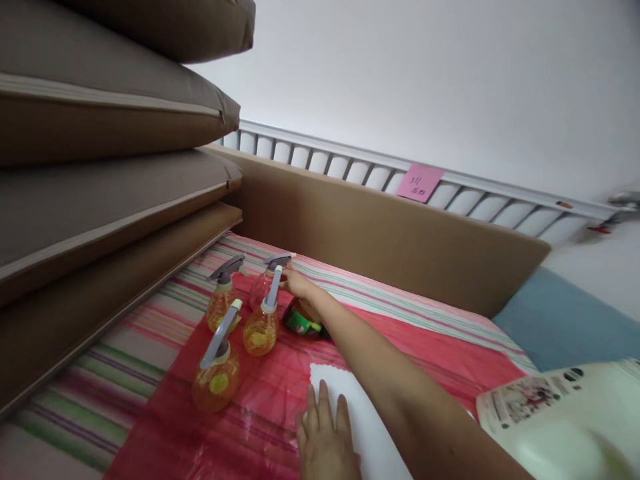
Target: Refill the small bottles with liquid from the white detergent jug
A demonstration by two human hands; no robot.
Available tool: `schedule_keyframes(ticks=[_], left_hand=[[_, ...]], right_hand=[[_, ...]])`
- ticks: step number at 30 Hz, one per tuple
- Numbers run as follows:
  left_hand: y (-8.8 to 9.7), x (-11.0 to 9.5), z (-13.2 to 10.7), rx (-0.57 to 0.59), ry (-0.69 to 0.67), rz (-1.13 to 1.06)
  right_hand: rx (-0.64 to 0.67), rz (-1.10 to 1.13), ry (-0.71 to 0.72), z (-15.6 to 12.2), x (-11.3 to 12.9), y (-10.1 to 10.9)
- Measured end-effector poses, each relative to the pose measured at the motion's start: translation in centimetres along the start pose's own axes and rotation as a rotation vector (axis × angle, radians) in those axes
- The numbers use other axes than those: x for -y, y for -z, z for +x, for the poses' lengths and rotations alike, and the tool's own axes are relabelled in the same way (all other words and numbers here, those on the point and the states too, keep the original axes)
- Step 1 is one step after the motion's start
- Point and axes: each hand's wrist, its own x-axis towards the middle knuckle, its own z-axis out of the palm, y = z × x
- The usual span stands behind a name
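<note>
My right hand (299, 285) reaches across to the farthest spray bottle (261, 288), its fingers closed at the grey spray head; the fingertips are partly hidden. Closer to me stand more clear spray bottles with yellow liquid: a left one (220, 308), a middle one (259, 337) and a front one (216, 383). Below my right wrist, a dark bottle with a green label (299, 323) is partly covered by my forearm. My left hand (327, 437) lies flat, fingers stretched, on a white sheet with a scalloped edge (373, 427).
A red plastic sheet (260, 427) covers part of the striped cloth (125, 353). Stacked grey-brown cushions (115, 193) rise on the left. Behind stands a brown panel (350, 227) before a white radiator (320, 160) with a pink note (420, 183). A large whitish container (565, 407) is at right.
</note>
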Motion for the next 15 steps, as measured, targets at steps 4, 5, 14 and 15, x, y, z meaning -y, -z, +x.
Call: schedule_keyframes(ticks=[4,5,14,15], left_hand=[[1.1,0.3,0.0,-0.04,0.044,0.029],[1.3,0.5,0.0,-0.05,0.049,0.044],[3.2,3.0,0.3,-0.218,-0.03,0.072],[3.7,3.2,0.2,-0.241,-0.024,0.081]], right_hand=[[0.011,-0.173,-0.051,-2.3,0.4,2.5],[-0.004,-0.215,-0.065,-3.3,0.2,3.3],[-0.077,-0.478,-0.297,-15.7,-6.9,5.4],[-0.078,-0.506,-0.301,-16.2,-7.4,5.0]])
